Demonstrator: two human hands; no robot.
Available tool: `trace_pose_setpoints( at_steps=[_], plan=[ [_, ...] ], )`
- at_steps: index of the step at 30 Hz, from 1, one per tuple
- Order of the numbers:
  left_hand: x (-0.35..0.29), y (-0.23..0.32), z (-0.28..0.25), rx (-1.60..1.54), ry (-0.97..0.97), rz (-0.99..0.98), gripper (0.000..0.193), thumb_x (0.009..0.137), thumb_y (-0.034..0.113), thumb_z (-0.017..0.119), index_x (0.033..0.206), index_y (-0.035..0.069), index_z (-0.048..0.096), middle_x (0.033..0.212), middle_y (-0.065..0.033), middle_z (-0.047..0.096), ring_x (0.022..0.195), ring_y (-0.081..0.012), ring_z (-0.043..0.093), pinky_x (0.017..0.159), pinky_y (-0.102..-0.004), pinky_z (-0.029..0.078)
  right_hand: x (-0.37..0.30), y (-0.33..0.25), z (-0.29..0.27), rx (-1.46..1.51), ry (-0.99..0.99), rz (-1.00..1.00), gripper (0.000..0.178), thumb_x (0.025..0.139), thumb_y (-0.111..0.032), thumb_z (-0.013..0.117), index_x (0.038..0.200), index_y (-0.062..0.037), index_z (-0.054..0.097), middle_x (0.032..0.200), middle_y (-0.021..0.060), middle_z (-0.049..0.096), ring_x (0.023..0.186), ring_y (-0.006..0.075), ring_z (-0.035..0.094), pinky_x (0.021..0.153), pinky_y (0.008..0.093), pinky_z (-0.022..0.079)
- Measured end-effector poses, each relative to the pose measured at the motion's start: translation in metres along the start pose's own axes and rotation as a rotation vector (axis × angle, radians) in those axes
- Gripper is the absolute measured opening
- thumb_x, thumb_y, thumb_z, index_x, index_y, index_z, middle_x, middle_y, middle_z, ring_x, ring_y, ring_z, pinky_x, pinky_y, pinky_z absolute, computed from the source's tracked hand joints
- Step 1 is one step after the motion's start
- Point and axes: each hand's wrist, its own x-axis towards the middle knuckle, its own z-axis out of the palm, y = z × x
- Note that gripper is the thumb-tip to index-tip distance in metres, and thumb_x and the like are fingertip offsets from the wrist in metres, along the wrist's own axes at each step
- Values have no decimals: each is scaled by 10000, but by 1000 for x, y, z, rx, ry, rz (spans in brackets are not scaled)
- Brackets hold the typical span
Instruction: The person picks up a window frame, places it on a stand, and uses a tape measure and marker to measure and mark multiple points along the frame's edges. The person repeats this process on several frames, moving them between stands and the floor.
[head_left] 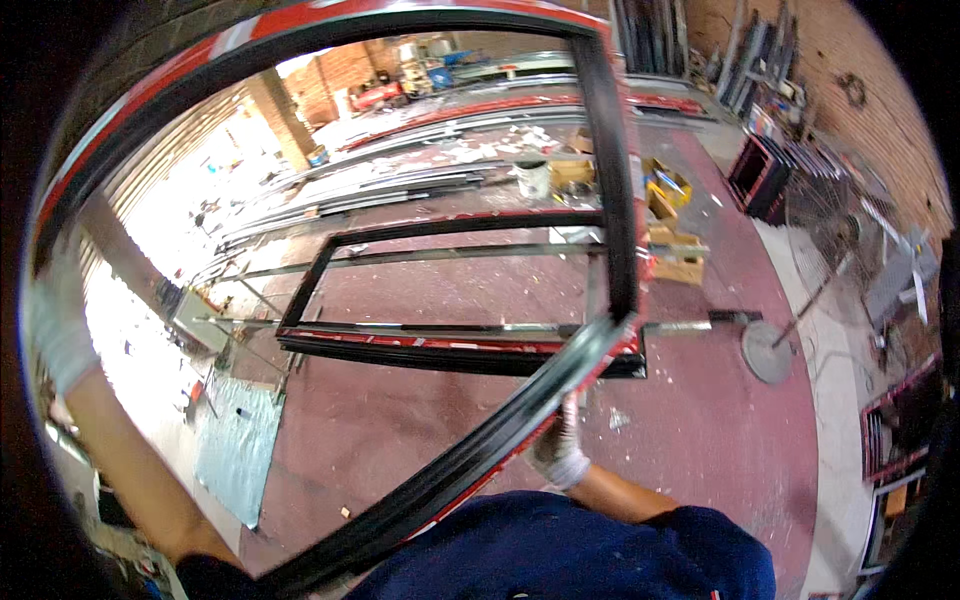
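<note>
A large black window frame with red and white film along its outer edges is held up, tilted, in front of me. My left hand, in a pale glove, is at the frame's far left side; it is blurred, but its fingers close round the bar there. From beneath, my right hand, gloved as well, grips the lower bar near the right corner, its fingers partly hidden behind the bar. Beyond, a second black window frame with red film lies flat across the metal rails of a stand.
Long metal profiles lie across the floor ahead, near a white bucket and cardboard boxes. At the right are a pedestal fan's round base and stacked frames. A light blue sheet lies at the left.
</note>
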Motion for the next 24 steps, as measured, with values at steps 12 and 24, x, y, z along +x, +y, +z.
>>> trace_pose_setpoints(
  at_steps=[12, 24],
  plan=[
    [26, -490, 62, -522, -13, -854, 292, 847, 168, 740, 1090, 53, 625, 1066, -169, 664, 1006, -363, 628, 925, -507, 539, 21, -10, 14, -254, 290, -314, 959, 800, -723, 648, 1466, -110, 331, 1328, 65, 489, 1255, 236, 479, 1079, 459, 407],
    [-79, -881, 103, -340, 65, -1461, 387, 846, 248, 742, 1113, 25, 573, 1147, -141, 574, 1020, -286, 591, 979, -432, 514, 163, 52, 29, -294, 812, -245, 918, 794, -777, 595, 1348, -48, 527, 1211, 119, 660, 1074, 296, 650, 997, 488, 513]
  ],
)
